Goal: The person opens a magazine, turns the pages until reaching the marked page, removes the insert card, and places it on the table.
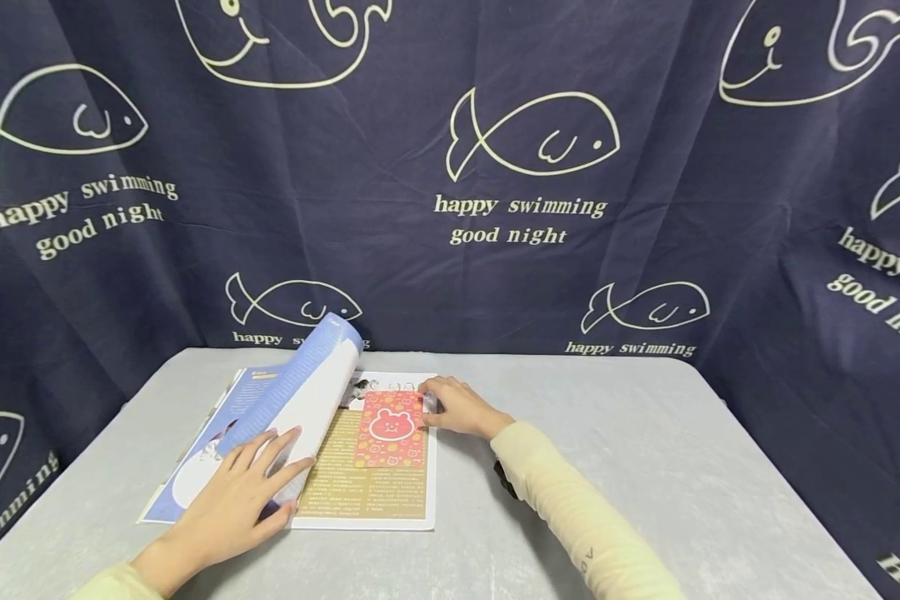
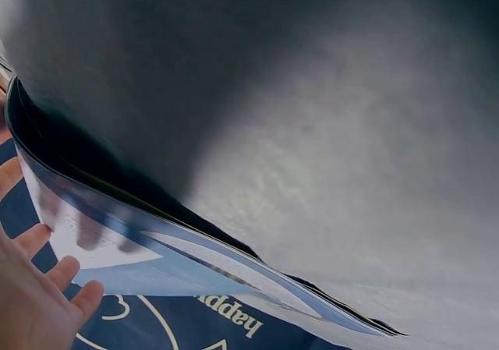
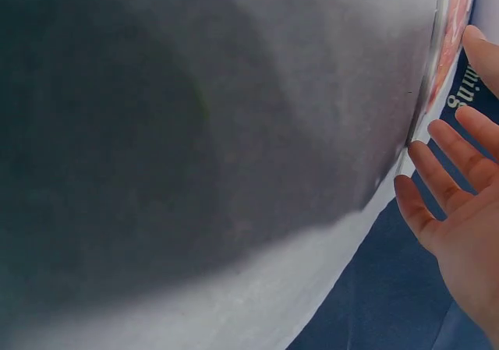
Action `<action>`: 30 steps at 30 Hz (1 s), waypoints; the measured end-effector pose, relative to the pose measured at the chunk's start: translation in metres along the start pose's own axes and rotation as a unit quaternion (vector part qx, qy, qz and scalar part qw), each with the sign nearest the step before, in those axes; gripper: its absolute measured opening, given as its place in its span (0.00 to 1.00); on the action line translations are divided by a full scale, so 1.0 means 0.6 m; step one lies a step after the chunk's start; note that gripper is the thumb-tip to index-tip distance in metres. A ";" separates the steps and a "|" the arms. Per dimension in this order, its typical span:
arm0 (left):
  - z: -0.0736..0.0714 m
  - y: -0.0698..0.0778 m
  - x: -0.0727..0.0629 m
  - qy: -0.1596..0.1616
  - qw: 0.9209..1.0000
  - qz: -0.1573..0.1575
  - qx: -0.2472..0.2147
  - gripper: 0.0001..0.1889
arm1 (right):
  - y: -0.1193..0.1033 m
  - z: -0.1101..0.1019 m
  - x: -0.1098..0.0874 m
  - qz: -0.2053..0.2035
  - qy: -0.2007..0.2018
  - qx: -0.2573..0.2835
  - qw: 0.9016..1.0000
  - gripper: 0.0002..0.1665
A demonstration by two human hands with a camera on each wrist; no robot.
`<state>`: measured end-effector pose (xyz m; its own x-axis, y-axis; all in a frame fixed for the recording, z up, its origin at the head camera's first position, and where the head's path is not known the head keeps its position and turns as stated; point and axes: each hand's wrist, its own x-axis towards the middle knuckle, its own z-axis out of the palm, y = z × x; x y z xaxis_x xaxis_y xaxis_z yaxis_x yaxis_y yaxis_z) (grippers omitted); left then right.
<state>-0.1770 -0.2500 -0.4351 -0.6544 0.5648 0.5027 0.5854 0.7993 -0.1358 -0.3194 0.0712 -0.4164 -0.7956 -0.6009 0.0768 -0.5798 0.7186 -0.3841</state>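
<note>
An open magazine lies on the table. Its left-hand pages curl up and lean to the left. My left hand rests on the curled pages with fingers spread; the left wrist view shows the fingers along the raised paper. On the gold-brown right page lies a small red card or notebook with a bear face; which of the two it is I cannot tell. My right hand touches its upper right edge, thumb and fingers fairly straight. In the right wrist view the fingers lie extended beside the magazine's edge.
The grey table extends right of the magazine and in front of it. Behind the table and at both sides hangs a dark blue curtain printed with fish and lettering.
</note>
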 end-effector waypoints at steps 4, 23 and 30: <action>0.000 0.001 -0.002 -0.012 1.000 -0.006 -0.001 0.26 | 0.002 0.003 0.004 0.008 -0.003 -0.010 1.000 0.29; 0.002 0.000 -0.008 -0.033 0.999 -0.018 0.013 0.23 | -0.007 0.006 0.016 0.016 -0.023 -0.011 1.000 0.32; 0.002 0.001 -0.007 -0.048 0.998 -0.031 0.016 0.23 | -0.008 0.003 0.017 0.025 -0.031 0.005 0.999 0.34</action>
<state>-0.1746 -0.2519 -0.4383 -0.7327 0.5304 0.4265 0.5283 0.8383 -0.1349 -0.3243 0.0610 -0.4153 -0.8107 -0.5854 0.0006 -0.5381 0.7448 -0.3946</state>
